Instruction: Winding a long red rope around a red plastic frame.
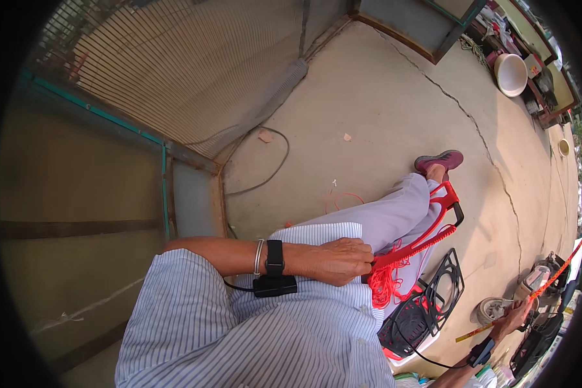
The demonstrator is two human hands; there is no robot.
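Observation:
My left hand [344, 260] is closed in a fist over my lap, on the near end of a red tool [415, 251]. The tool has a long ribbed arm, a black section and a looped far end; its exact kind is unclear. Tangled red cord [385, 288] hangs beside the fist and over my leg. Out at the lower right, my right hand [513, 317] has its fingers closed on a long, thin yellow and orange strip [558, 275]. That strip slants from near the floor up toward the right rim. Parts of the fingers there are small and hard to see.
A black plastic frame [412, 323] with a coiled black cable lies beside my legs. Near my right hand are a small tub [490, 312] and other containers. Wire-mesh panel [194, 71] and framed doors stand left. A pale basin [511, 74] sits far right; a crack [475, 123] crosses the floor.

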